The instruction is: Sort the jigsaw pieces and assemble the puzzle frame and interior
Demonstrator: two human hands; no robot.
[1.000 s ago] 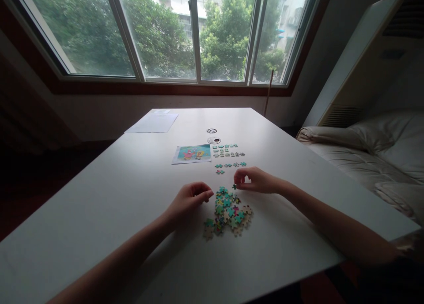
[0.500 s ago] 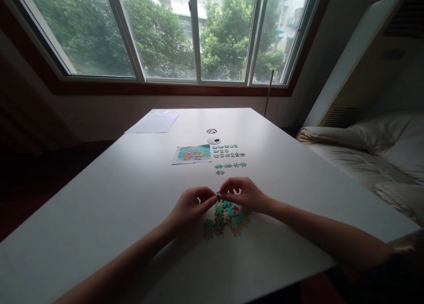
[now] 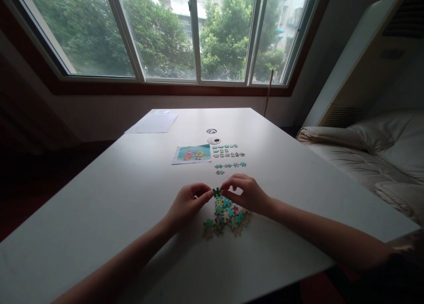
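A dark green jigsaw puzzle piece [image 3: 217,192] is held up just above the far end of a loose pile. The thumb and fingers of my left hand [image 3: 191,202] pinch its left edge. At its right edge, the thumb and forefinger of my right hand [image 3: 245,193] close on the same piece. Beneath and nearer to me lies the pile of puzzle pieces [image 3: 228,212], in green, yellow, pink and bare cardboard brown. Beyond my hands, more pieces [image 3: 228,165] lie in short rows. Left of these rows is a picture sheet [image 3: 194,154] with cartoon figures.
Two round flat discs [image 3: 213,140] lie behind the picture on the white table [image 3: 132,185]. White paper [image 3: 154,123] rests at the far left corner. A pale sofa [image 3: 357,158] stands to the right, and a wide window [image 3: 195,81] is beyond the table.
The puzzle piece has turned so more of its face shows, and it has shifted slightly left and away from me. Both hands moved slightly with it; the right fingers lifted a little.
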